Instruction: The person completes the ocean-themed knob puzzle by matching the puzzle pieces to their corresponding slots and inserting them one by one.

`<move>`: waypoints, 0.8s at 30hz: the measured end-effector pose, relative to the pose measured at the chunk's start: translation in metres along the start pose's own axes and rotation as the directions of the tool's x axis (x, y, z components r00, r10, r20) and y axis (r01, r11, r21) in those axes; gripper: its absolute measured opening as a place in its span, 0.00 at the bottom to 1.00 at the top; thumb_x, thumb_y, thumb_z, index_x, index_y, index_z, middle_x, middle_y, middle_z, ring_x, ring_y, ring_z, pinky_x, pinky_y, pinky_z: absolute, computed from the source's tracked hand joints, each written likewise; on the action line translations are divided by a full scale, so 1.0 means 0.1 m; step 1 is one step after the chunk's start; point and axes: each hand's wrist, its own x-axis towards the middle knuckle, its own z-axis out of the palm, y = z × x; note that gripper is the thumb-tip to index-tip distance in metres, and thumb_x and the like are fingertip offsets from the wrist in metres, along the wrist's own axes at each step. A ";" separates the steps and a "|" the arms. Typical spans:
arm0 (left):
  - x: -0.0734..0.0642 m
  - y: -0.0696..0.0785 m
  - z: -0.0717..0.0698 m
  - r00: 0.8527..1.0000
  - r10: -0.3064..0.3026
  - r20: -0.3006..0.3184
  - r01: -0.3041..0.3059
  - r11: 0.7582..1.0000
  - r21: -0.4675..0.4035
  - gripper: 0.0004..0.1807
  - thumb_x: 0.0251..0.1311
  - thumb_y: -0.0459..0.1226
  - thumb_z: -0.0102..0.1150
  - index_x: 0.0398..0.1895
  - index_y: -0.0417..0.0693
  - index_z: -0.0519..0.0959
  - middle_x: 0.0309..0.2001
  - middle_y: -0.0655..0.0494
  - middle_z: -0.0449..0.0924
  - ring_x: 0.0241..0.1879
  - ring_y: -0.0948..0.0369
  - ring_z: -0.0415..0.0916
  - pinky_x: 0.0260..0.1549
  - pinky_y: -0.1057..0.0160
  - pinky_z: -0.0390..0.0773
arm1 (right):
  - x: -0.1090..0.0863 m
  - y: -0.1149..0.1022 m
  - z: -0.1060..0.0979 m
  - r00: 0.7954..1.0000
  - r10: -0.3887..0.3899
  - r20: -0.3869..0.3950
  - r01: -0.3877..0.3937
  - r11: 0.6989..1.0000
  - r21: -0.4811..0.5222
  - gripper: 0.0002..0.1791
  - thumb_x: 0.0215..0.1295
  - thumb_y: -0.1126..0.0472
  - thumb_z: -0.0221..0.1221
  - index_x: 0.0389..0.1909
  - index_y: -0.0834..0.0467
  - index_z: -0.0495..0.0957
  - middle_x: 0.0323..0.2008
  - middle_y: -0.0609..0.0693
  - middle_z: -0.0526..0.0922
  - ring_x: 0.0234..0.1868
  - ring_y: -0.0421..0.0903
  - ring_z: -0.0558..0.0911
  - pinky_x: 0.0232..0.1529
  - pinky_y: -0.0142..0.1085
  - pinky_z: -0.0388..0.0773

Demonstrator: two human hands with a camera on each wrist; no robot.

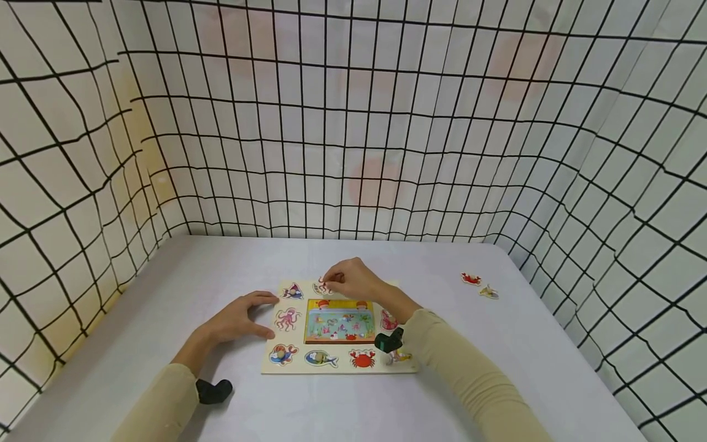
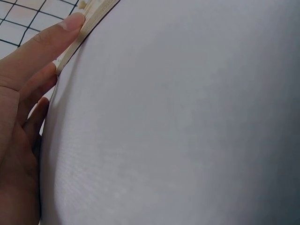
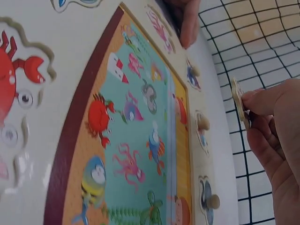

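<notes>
My right hand [image 1: 350,277] pinches a small wooden puzzle piece [image 1: 321,286] between thumb and fingertips over the board's far edge. Reddish, arm-like shapes show on the piece, which the right wrist view catches nearly edge-on, raised off the board. The pale wooden puzzle board [image 1: 342,368] has a printed sea picture [image 1: 339,322] in its middle. Knobbed fish pieces and a pink octopus shape [image 1: 287,319] sit around it. At the board's left edge, my left hand [image 1: 237,316] touches the side with fingers and thumb spread apart. My right hand and forearm hide parts of the board.
Two loose pieces, a red crab [image 1: 471,279] and a yellowish one [image 1: 488,291], lie on the white table [image 1: 221,264] to the right of the board. Black netting [image 1: 342,147] over white walls encloses the back and both sides.
</notes>
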 end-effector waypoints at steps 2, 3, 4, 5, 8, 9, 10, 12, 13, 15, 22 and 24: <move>0.00 -0.01 0.00 1.000 -0.002 -0.001 0.002 1.000 -0.001 0.47 0.46 0.48 0.84 0.70 0.44 0.75 0.74 0.39 0.64 0.75 0.34 0.52 0.69 0.27 0.48 | 0.02 -0.04 0.03 1.000 -0.009 0.010 0.009 1.000 0.007 0.07 0.72 0.64 0.65 0.45 0.61 0.89 0.38 0.46 0.89 0.33 0.36 0.81 0.38 0.30 0.81; 0.00 -0.01 0.00 1.000 -0.002 0.000 0.002 1.000 -0.003 0.46 0.46 0.48 0.84 0.70 0.44 0.75 0.74 0.39 0.64 0.75 0.34 0.52 0.69 0.27 0.48 | 0.03 -0.06 0.04 1.000 -0.016 0.018 0.015 1.000 0.012 0.08 0.72 0.64 0.64 0.45 0.61 0.89 0.38 0.47 0.89 0.34 0.36 0.82 0.38 0.30 0.81; 0.00 -0.01 0.00 1.000 -0.002 0.000 0.002 1.000 -0.005 0.46 0.46 0.48 0.84 0.70 0.44 0.75 0.74 0.39 0.64 0.75 0.34 0.52 0.69 0.27 0.48 | 0.04 -0.08 0.06 0.999 -0.025 0.024 0.024 1.000 0.015 0.08 0.72 0.64 0.64 0.46 0.61 0.88 0.38 0.47 0.89 0.34 0.36 0.82 0.38 0.30 0.81; 0.00 -0.01 0.00 1.000 -0.005 0.001 0.005 1.000 -0.008 0.46 0.46 0.48 0.84 0.70 0.44 0.75 0.74 0.39 0.64 0.75 0.35 0.52 0.69 0.27 0.48 | 0.04 -0.09 0.07 0.999 -0.026 0.031 0.025 0.999 0.019 0.08 0.72 0.64 0.64 0.46 0.61 0.88 0.38 0.47 0.89 0.34 0.36 0.82 0.38 0.29 0.81; 0.00 -0.01 0.00 1.000 -0.010 0.006 0.010 1.000 -0.012 0.47 0.46 0.49 0.84 0.70 0.44 0.75 0.74 0.40 0.64 0.75 0.35 0.52 0.69 0.27 0.49 | 0.06 -0.10 0.13 0.998 -0.034 0.049 0.033 0.999 0.027 0.09 0.73 0.64 0.63 0.47 0.61 0.88 0.39 0.47 0.89 0.35 0.35 0.83 0.38 0.29 0.81; 0.00 -0.01 0.00 1.000 -0.010 0.009 0.010 1.000 -0.010 0.47 0.46 0.49 0.83 0.70 0.44 0.75 0.75 0.39 0.64 0.75 0.35 0.52 0.69 0.27 0.49 | 0.06 -0.11 0.15 0.998 -0.035 0.054 0.033 0.999 0.033 0.09 0.73 0.64 0.62 0.48 0.61 0.88 0.39 0.48 0.89 0.35 0.35 0.83 0.38 0.29 0.81; 0.01 -0.01 0.01 1.000 -0.010 0.012 0.010 1.000 -0.009 0.47 0.46 0.49 0.83 0.70 0.44 0.75 0.75 0.39 0.64 0.75 0.35 0.52 0.69 0.27 0.50 | 0.07 -0.11 0.17 0.998 -0.039 0.057 0.037 0.999 0.037 0.09 0.73 0.64 0.62 0.48 0.62 0.88 0.39 0.48 0.89 0.35 0.35 0.83 0.38 0.29 0.81; 0.01 -0.01 0.00 1.000 -0.009 0.014 0.009 1.000 -0.010 0.47 0.47 0.49 0.83 0.70 0.44 0.75 0.74 0.39 0.64 0.75 0.35 0.52 0.69 0.27 0.50 | 0.07 -0.12 0.20 0.997 -0.045 0.065 0.042 0.998 0.047 0.09 0.73 0.64 0.62 0.48 0.62 0.88 0.39 0.48 0.89 0.35 0.34 0.83 0.38 0.28 0.81; 0.02 -0.01 0.00 1.000 -0.007 0.016 0.007 1.000 -0.010 0.47 0.47 0.49 0.83 0.71 0.44 0.75 0.74 0.39 0.64 0.75 0.35 0.53 0.69 0.27 0.50 | 0.08 -0.13 0.22 0.996 -0.046 0.070 0.043 0.998 0.054 0.09 0.73 0.64 0.62 0.47 0.62 0.88 0.38 0.47 0.89 0.34 0.34 0.83 0.37 0.28 0.81; 0.02 -0.01 0.00 1.000 -0.007 0.014 0.007 1.000 -0.016 0.46 0.47 0.48 0.83 0.70 0.44 0.75 0.74 0.39 0.64 0.75 0.35 0.53 0.70 0.27 0.49 | 0.09 -0.15 0.26 0.995 -0.061 0.078 0.056 0.996 0.065 0.08 0.73 0.65 0.62 0.47 0.61 0.88 0.37 0.47 0.89 0.33 0.34 0.83 0.36 0.28 0.81; 0.02 -0.02 -0.01 1.000 -0.009 0.017 0.009 1.000 -0.013 0.46 0.46 0.48 0.84 0.70 0.44 0.75 0.74 0.40 0.64 0.75 0.35 0.52 0.70 0.27 0.47 | 0.18 -0.29 0.40 0.988 -0.097 0.121 0.093 0.995 0.040 0.08 0.73 0.63 0.63 0.46 0.59 0.88 0.37 0.45 0.88 0.34 0.31 0.81 0.38 0.25 0.79; 0.02 -0.02 -0.01 1.000 -0.004 0.019 0.004 1.000 -0.005 0.46 0.46 0.48 0.84 0.70 0.44 0.75 0.74 0.39 0.65 0.75 0.35 0.52 0.70 0.27 0.47 | 0.21 -0.34 0.43 0.987 -0.094 0.132 0.090 0.995 0.039 0.08 0.73 0.63 0.63 0.46 0.59 0.88 0.37 0.45 0.87 0.34 0.31 0.81 0.39 0.24 0.79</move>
